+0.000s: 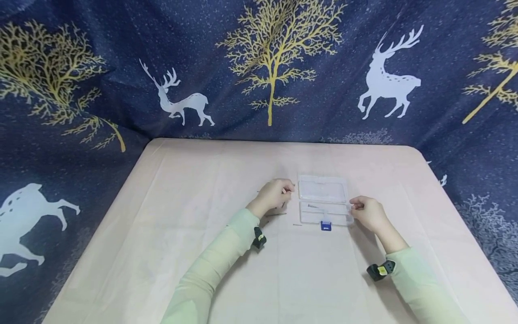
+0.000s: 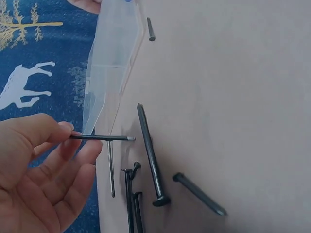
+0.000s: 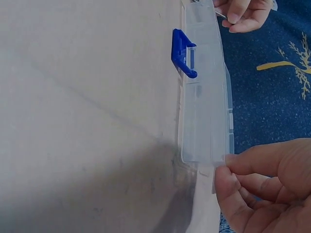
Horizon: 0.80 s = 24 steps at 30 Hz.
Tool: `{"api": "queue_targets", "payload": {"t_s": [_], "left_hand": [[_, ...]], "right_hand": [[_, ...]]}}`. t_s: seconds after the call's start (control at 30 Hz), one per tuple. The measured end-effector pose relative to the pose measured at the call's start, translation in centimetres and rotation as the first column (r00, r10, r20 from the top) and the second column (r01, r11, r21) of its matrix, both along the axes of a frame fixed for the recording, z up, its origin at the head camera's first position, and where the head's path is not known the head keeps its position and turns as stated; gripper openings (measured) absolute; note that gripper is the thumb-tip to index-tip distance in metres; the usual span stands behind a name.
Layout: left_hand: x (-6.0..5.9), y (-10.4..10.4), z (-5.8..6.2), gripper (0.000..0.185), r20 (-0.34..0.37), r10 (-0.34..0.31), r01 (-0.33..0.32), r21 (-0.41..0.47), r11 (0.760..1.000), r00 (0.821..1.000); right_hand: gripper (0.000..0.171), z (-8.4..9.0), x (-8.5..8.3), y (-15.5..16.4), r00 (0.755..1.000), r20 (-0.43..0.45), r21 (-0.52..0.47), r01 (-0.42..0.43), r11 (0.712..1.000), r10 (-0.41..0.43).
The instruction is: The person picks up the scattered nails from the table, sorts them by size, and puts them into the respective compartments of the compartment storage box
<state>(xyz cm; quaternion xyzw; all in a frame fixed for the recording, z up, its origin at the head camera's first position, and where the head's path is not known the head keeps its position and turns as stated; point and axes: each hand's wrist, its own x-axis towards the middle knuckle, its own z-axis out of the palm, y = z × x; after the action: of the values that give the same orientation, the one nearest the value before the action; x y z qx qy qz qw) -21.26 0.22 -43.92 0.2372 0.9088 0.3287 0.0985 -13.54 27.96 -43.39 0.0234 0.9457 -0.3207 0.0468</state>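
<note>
Clear plastic box [image 1: 332, 218] lies open on the pale tabletop [image 1: 226, 175] in the head view, its lid [image 1: 323, 191] laid back behind the shallow tray, a blue latch [image 1: 325, 226] at the front edge and a grey nail [image 1: 313, 206] inside.

From the left wrist, the left hand [image 2: 48, 165] pinches a slim dark nail [image 2: 99, 138], its other fingers loosely bent; loose nails [image 2: 153, 155] of differing lengths lie near.

From the right wrist, the right hand [image 3: 269, 179] pinches the box's right end with thumb and forefinger; the walls look smooth, milky and see-through.
</note>
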Motion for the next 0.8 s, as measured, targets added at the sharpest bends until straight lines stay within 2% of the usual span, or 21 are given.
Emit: {"api": "queue_targets", "payload": {"t_s": [0.17, 0.33, 0.4, 0.53, 0.7, 0.8], "left_hand": [[0.0, -0.3, -0.3, 0.015, 0.054, 0.055, -0.06, 0.101, 0.993, 0.997], [0.3, -0.7, -0.3, 0.016, 0.134, 0.073, -0.102, 0.227, 0.969, 0.988], [0.4, -0.8, -0.2, 0.017, 0.157, 0.08, -0.118, 0.252, 0.961, 0.984], [0.5, -1.0, -0.3, 0.018, 0.161, 0.097, -0.139, 0.274, 0.951, 0.982], [0.8, -1.3, -0.6, 0.017, 0.207, 0.142, -0.209, 0.351, 0.913, 0.968], [1.0, -1.3, -0.7, 0.016, 0.196, 0.19, -0.253, 0.375, 0.892, 0.962]], "right_hand": [[0.031, 0.2, 0.1, 0.3, 1.0, 0.0, -0.016, -0.003, 1.0, 0.003], [0.032, 0.2, 0.2, 0.5, 1.0, 0.007, -0.023, -0.003, 1.0, 0.003], [0.032, 0.2, 0.2, 0.5, 1.0, 0.005, -0.021, -0.003, 1.0, 0.003], [0.033, 0.2, 0.1, 0.6, 1.0, -0.003, -0.018, -0.009, 1.0, 0.009], [0.033, 0.2, 0.0, 0.5, 1.0, -0.015, -0.019, -0.015, 1.0, 0.015], [0.032, 0.2, 0.0, 0.4, 1.0, -0.023, -0.022, -0.015, 1.0, 0.015]]}}
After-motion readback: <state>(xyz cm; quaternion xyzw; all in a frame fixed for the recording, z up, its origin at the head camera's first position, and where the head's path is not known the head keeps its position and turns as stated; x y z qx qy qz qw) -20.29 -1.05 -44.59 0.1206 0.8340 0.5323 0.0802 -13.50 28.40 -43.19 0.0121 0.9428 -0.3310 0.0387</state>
